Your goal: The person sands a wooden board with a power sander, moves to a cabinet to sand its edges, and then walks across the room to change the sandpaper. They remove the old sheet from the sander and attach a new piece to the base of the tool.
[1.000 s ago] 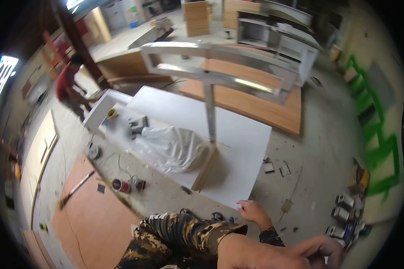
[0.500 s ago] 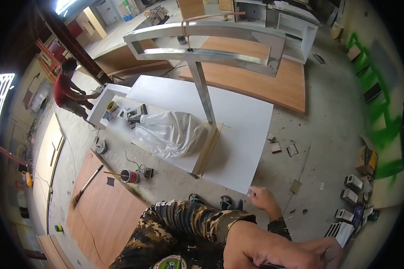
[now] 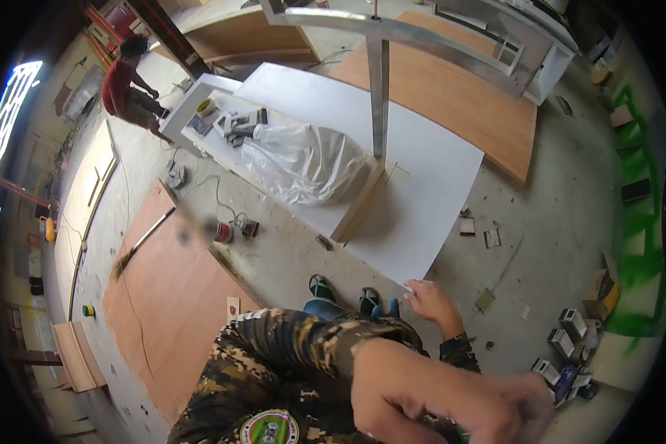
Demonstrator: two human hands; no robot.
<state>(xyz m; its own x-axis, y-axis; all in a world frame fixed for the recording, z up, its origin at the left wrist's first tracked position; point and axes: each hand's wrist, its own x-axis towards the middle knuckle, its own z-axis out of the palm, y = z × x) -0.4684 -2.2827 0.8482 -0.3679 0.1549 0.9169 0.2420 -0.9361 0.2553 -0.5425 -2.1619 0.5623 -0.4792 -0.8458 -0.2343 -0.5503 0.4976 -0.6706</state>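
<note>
A large white sheet (image 3: 429,214) lies below and beyond me. At its near corner is my right hand (image 3: 431,302), fingers pinched on the sheet's edge. My left hand (image 3: 488,407) is large and close at the bottom right; its fingers are curled and blurred, and whether they hold anything is hidden. On the sheet rests a long white panel box with a tan end strip (image 3: 362,203). Clear crumpled plastic (image 3: 303,159) covers part of it, beside small grey metal pieces (image 3: 240,126) and a yellow-rimmed tub (image 3: 205,108). A metal frame (image 3: 378,89) stands over the sheet.
A person in red (image 3: 122,85) bends at the white box's far left end. A brown board (image 3: 174,296) with a brush (image 3: 146,240) lies left, near a paint can (image 3: 223,232). Another wooden panel (image 3: 451,96) is beyond. Boxes (image 3: 603,296) and metal parts lie right.
The view has tilted down and shifted left, so the sheet, box and frame appear higher and farther right. My right hand stays at the sheet's corner. My left arm has moved slightly left.
</note>
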